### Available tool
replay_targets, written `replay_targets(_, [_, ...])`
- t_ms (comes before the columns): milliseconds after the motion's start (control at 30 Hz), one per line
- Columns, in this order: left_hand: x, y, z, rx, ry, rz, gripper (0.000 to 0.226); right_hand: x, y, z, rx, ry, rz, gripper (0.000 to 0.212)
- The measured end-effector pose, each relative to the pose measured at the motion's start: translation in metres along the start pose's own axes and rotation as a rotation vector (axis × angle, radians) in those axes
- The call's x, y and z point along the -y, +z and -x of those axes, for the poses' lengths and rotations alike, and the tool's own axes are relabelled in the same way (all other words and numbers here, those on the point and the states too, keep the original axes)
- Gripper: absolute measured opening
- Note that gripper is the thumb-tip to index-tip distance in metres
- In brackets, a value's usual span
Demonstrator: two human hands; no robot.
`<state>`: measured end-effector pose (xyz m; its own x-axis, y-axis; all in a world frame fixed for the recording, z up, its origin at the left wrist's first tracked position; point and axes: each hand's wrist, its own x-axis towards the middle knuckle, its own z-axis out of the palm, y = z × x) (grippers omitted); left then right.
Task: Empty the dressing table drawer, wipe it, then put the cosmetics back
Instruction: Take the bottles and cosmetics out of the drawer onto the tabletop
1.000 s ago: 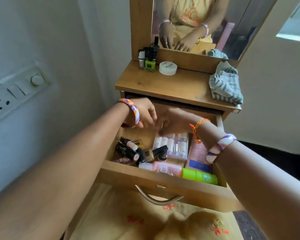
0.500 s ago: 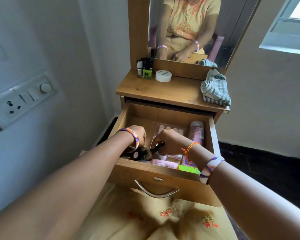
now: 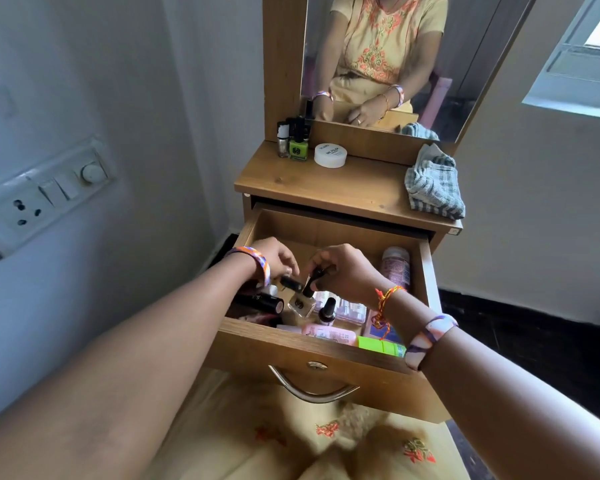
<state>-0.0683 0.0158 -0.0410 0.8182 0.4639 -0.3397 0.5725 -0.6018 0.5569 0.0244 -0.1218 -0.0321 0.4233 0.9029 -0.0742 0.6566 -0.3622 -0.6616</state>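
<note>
While the wooden drawer (image 3: 329,362) stands pulled out from the dressing table (image 3: 326,188), both hands work over its left half. The left hand (image 3: 274,256) has its fingers curled down onto the black cap of a small bottle (image 3: 289,283); whether they fully grip it cannot be told. The right hand (image 3: 343,268) pinches the black cap of a squat, square glass polish bottle (image 3: 302,304) holding pale liquid. Near these in the drawer lie a black cylindrical tube (image 3: 260,301), a dark-capped vial (image 3: 327,311), a clear plastic case (image 3: 352,311), a pink tube (image 3: 329,334), a bright green cylinder (image 3: 381,345) and a pink-labelled canister (image 3: 395,268) against the right wall. On the tabletop stand a green polish bottle (image 3: 298,148), a round white jar (image 3: 330,155) and a crumpled striped cloth (image 3: 433,185). A curved metal handle (image 3: 312,389) fronts the drawer.
</note>
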Motion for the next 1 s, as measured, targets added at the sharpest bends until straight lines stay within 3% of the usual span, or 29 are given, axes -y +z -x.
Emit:
replay_targets(67, [0.001,-0.007,-0.001,-0.100,0.001,0.266,0.016,-0.001,-0.004,-0.004,-0.087,0.024,-0.136,0.026])
replay_targets(233, [-0.012,-0.038,-0.004,-0.182,-0.001,1.295,0.022,0.011,-0.036,-0.017,-0.274,0.042,-0.656,0.029])
replay_targets(367, [-0.032,-0.066,-0.015,-0.284,0.053,1.505,0.032,0.023,-0.060,-0.043,-0.485,-0.004,-0.867,0.025])
replay_targets(467, [-0.031,-0.081,-0.037,-0.458,0.062,1.368,0.037,0.029,-0.065,-0.074,-0.617,0.010,-0.855,0.030])
replay_targets(600, [-0.030,-0.095,-0.061,-0.717,-0.019,0.929,0.041,0.034,-0.062,-0.114,-0.697,-0.009,-0.764,0.037])
replay_targets(767, [-0.021,-0.105,-0.083,-0.784,-0.049,0.428,0.042,0.037,-0.052,-0.153,-0.693,-0.030,-0.726,0.039])
replay_targets(1000, [-0.012,-0.107,-0.100,-0.763,-0.024,0.310,0.041,0.022,-0.033,-0.162,-0.583,0.071,-0.415,0.036])
